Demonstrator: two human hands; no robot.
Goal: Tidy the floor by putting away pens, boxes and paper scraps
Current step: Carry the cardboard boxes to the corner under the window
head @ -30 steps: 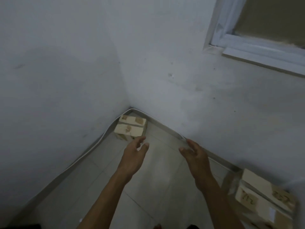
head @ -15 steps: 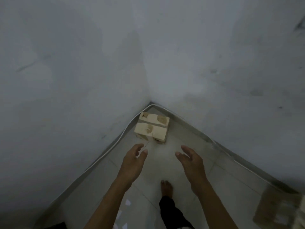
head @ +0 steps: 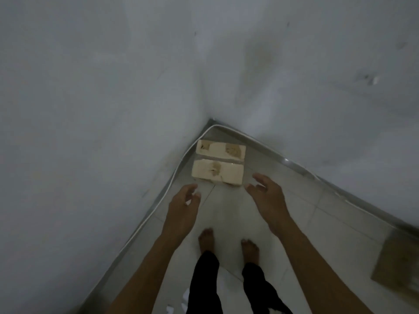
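Both hands reach out over the tiled floor — the left hand with fingers loosely spread and empty, the right hand wide apart, holding nothing. The cardboard box sits in the corner where the walls meet, just ahead of the fingertips — not touched. Bare feet stand below; paper scraps lie near them.

Pale cardboard box, matt, with brown torn patches where tape lifted. Floor of glossy smooth tiles. Walls painted matt, scuffed. Smooth white cable along a shiny metal skirting.
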